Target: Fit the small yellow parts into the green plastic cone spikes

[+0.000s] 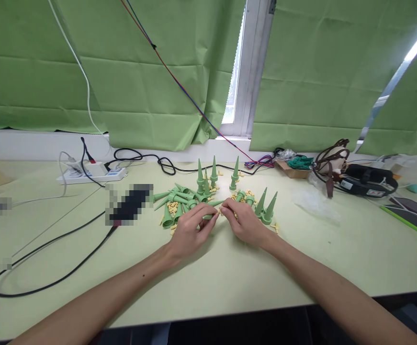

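Note:
My left hand [194, 226] is closed around a green plastic spike [207, 217], mostly hidden by the fingers. The fingertips of my right hand [243, 220] pinch a small yellow plastic piece [219, 211] close against my left fingertips. Behind my left hand lies a heap of green cone-shaped spikes [179, 196], with yellow pieces [173, 207] among them. Several spikes stand upright, points up: one at the back [234, 175] and a pair beside my right wrist [268, 211]. More yellow bits lie around them.
A blurred dark device [131, 203] with a looping black cable lies to the left, before a white power strip [91, 173]. At the right are a clear plastic bag [316, 203], a small cardboard box [294, 170] and a black strapped case [368, 182]. Green curtains hang behind.

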The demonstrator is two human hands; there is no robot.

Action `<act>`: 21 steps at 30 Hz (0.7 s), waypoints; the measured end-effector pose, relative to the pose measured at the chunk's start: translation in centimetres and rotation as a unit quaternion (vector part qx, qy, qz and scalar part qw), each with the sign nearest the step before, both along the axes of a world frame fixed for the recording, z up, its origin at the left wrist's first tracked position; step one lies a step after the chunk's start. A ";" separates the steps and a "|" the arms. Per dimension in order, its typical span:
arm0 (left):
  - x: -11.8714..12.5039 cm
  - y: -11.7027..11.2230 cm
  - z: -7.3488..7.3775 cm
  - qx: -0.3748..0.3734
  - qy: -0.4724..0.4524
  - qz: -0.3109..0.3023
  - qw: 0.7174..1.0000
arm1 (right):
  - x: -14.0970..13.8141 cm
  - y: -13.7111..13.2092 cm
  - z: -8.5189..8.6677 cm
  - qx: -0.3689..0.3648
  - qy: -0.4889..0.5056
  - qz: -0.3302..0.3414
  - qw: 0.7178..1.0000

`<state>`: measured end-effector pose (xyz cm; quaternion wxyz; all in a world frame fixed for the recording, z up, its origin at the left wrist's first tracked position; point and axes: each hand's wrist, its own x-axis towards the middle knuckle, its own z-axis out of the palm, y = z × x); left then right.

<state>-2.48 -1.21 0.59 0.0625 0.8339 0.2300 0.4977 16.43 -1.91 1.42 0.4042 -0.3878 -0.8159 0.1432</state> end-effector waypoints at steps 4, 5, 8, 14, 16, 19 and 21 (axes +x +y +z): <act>0.0 0.0 0.0 0.009 0.008 -0.004 1.000 | 0.0 0.0 -0.1 0.004 -0.012 -0.006 1.000; 0.0 0.0 0.0 0.012 0.011 -0.005 1.000 | 0.0 0.0 -0.2 0.006 -0.015 -0.008 1.000; -0.1 0.0 -0.1 0.029 0.022 -0.004 0.999 | 0.0 0.1 -0.3 0.013 -0.027 -0.014 0.999; -0.2 0.1 -0.3 0.071 0.041 -0.002 0.997 | 0.0 0.1 -0.4 0.016 -0.038 -0.020 0.999; -0.2 0.1 -0.3 0.079 0.043 -0.001 0.996 | -0.1 0.1 -0.3 0.017 -0.041 -0.020 0.999; -0.2 0.1 -0.3 0.080 0.047 -0.002 0.996 | -0.1 0.1 -0.3 0.019 -0.044 -0.021 0.999; -0.2 0.0 -0.3 0.079 0.049 -0.002 0.996 | -0.1 0.1 -0.3 0.020 -0.043 -0.021 0.999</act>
